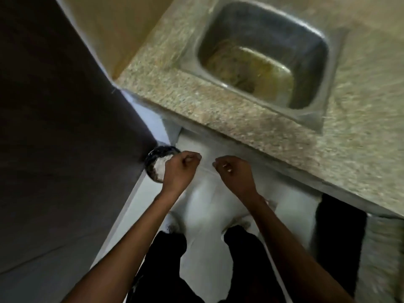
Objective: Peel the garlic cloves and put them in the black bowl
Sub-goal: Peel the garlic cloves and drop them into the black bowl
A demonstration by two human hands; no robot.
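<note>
The head view is motion-blurred and looks steeply down past both bare forearms to a pale floor (pixel 203 259). Along the left edge of the frame runs a dark brown panel (pixel 54 106), perhaps a door or cabinet side; I cannot tell which. At its foot, down on the pale floor just beside the panel's lower corner, sits the round black bowl (pixel 153 159), holding something whitish that is too blurred to identify as garlic cloves.

The left hand (pixel 180 169) hangs above the bowl's right rim and overlaps it in the picture; whether it touches the bowl cannot be told. Its fingers are curled into a loose fist, and the blur hides whether anything is held inside. Near it, with a small gap between them, the right hand (pixel 234 173) has its fingers curled as well; a small pale speck shows at the fingertips, too small to tell whether it is a garlic clove or peel, so its grip cannot be judged. No garlic clove can be picked out for certain anywhere.

Below the hands, the person's dark trouser legs (pixel 166 270) stand on the floor. Above and to the right, a speckled beige stone countertop (pixel 218 114) crosses the frame diagonally, and a rectangular stainless steel sink (pixel 310 29) is set into it, with yellowish-brown residue in its basin.
</note>
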